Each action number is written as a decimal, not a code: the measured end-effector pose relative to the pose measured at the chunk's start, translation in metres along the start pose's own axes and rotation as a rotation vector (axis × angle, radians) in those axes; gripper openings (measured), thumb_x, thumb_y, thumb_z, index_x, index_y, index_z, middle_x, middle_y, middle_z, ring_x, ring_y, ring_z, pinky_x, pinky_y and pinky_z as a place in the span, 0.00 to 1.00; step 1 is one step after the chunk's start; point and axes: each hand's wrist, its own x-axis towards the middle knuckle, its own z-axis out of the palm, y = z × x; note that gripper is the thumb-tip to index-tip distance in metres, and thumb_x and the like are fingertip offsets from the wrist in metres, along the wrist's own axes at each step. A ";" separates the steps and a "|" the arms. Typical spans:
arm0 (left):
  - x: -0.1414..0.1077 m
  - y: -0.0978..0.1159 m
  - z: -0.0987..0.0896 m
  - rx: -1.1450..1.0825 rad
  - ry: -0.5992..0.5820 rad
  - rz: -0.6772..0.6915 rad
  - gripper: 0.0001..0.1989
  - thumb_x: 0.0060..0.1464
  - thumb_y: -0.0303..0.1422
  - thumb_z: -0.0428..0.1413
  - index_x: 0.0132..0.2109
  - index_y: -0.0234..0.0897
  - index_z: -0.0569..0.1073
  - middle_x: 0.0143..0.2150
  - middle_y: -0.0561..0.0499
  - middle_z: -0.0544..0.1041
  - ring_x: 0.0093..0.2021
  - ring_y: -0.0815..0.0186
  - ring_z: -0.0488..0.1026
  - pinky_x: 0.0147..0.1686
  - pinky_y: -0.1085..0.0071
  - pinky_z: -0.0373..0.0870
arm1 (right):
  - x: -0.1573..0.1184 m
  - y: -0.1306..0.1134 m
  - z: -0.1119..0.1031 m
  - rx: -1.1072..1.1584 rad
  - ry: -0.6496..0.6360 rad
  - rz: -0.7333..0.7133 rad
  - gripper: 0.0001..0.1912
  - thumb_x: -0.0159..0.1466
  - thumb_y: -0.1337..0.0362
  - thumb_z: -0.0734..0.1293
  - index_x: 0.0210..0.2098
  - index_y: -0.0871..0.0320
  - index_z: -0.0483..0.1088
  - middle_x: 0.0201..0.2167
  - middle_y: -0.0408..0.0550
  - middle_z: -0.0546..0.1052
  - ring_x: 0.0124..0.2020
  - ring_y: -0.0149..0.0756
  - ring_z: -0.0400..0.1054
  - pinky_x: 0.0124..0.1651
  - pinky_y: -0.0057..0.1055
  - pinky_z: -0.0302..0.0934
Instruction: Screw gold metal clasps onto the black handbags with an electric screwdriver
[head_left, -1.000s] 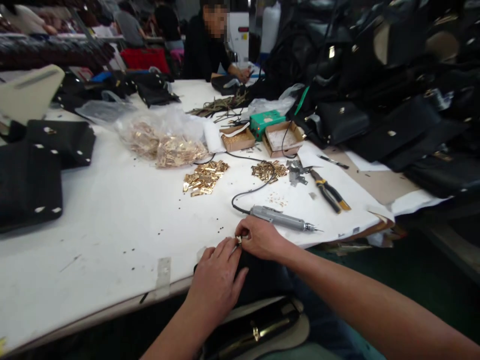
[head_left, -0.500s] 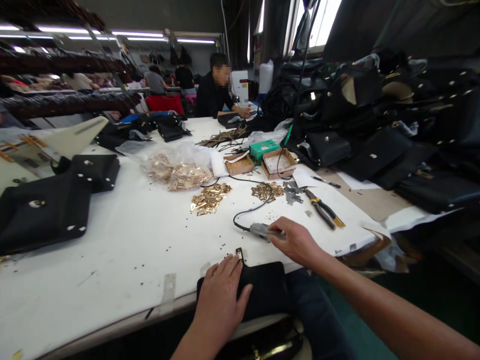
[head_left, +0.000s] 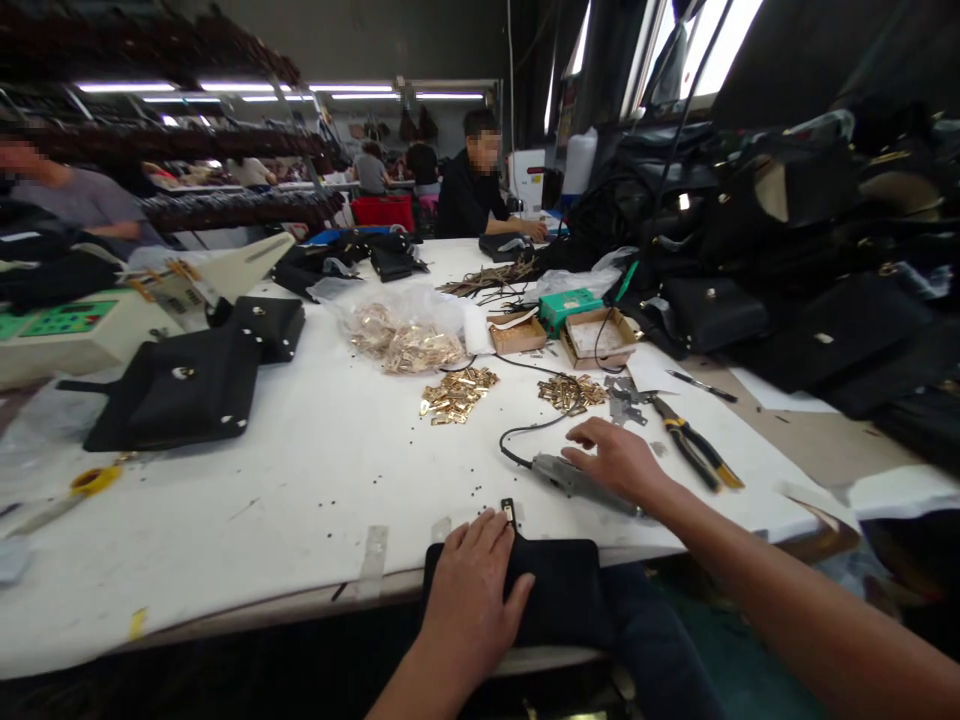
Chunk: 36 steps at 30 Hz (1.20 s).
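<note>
While our left hand (head_left: 471, 585) lies flat and released on the black leather bag (head_left: 559, 590), what can we botch?
— Metal fitting (head_left: 509, 513) sits just past the bag's edge; a shifted bag could tip it off.
— Right side?
— Right hand (head_left: 611, 460) is open, not gripping, above the electric screwdriver (head_left: 562, 473). A careless reach could shove that toward the pliers (head_left: 694, 450).

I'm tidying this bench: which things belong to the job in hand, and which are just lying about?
In use: left hand on black bag, metal clasp at its edge, right hand on corded screwdriver.
Lying about: pliers, loose gold fittings, bagged fittings.
</note>
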 end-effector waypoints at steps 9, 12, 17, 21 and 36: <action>0.001 -0.005 0.002 -0.063 0.047 -0.001 0.18 0.60 0.36 0.59 0.56 0.38 0.76 0.62 0.44 0.76 0.63 0.50 0.71 0.62 0.48 0.69 | 0.074 0.041 0.011 -0.120 -0.038 0.413 0.20 0.62 0.44 0.67 0.38 0.54 0.80 0.39 0.54 0.82 0.42 0.48 0.75 0.40 0.37 0.62; 0.003 -0.006 0.001 -0.065 0.054 0.010 0.17 0.60 0.35 0.58 0.56 0.38 0.76 0.62 0.45 0.76 0.63 0.50 0.70 0.61 0.49 0.69 | 0.077 0.042 0.019 -0.113 0.002 0.487 0.25 0.61 0.40 0.67 0.44 0.53 0.79 0.44 0.56 0.81 0.45 0.51 0.74 0.43 0.40 0.63; 0.003 -0.008 0.003 -0.069 0.053 0.032 0.17 0.61 0.35 0.58 0.56 0.37 0.76 0.62 0.44 0.76 0.64 0.50 0.70 0.61 0.49 0.67 | 0.077 0.043 0.023 -0.078 0.013 0.493 0.22 0.60 0.44 0.68 0.46 0.49 0.79 0.45 0.50 0.82 0.45 0.48 0.74 0.41 0.37 0.63; 0.001 -0.007 0.004 -0.074 0.040 0.030 0.18 0.62 0.35 0.57 0.57 0.37 0.75 0.63 0.43 0.75 0.65 0.50 0.68 0.61 0.49 0.66 | 0.075 0.046 0.024 -0.066 0.006 0.462 0.20 0.61 0.47 0.69 0.46 0.51 0.80 0.45 0.51 0.82 0.44 0.45 0.74 0.39 0.34 0.61; 0.001 -0.008 0.006 -0.075 0.053 0.016 0.18 0.60 0.35 0.58 0.56 0.38 0.76 0.63 0.45 0.76 0.65 0.50 0.69 0.61 0.48 0.66 | 0.077 0.052 0.028 -0.054 0.056 0.257 0.15 0.64 0.51 0.67 0.44 0.48 0.82 0.48 0.48 0.81 0.46 0.46 0.74 0.39 0.34 0.62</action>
